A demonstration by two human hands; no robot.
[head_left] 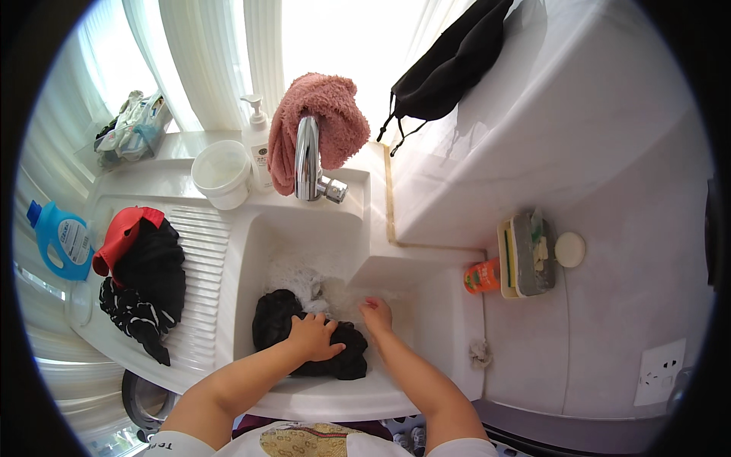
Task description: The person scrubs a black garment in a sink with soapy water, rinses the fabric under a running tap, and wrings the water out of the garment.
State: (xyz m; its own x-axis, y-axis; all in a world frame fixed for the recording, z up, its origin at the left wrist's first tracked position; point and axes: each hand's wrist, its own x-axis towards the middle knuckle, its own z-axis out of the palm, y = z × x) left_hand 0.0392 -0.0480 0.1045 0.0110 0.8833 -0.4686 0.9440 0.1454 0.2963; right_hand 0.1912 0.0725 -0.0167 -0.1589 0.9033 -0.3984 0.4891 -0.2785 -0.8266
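In the white sink basin (415, 335), a wet black garment (278, 320) lies bunched in shallow water. My left hand (311, 337) rests on top of the garment, palm down, with its fingers spread and the thumb apart. White foam (303, 286) floats along the garment's far side. To the right of the cloth, my right hand (376, 314) is low in the basin at the water, apart from the garment. Its fingers are partly hidden and turned inward, so their grip does not show. A chrome faucet (308, 156) stands behind the basin, draped with a pink towel (335, 114).
Left on the ribbed washboard (202, 259) lie black clothes (152, 266) and a red cloth (126, 240). Around the sink stand a blue detergent bottle (65, 244), white tub (221, 174), pump bottle (259, 145), orange bottle (481, 277) and wall caddy (525, 255). A black mask (449, 68) hangs behind.
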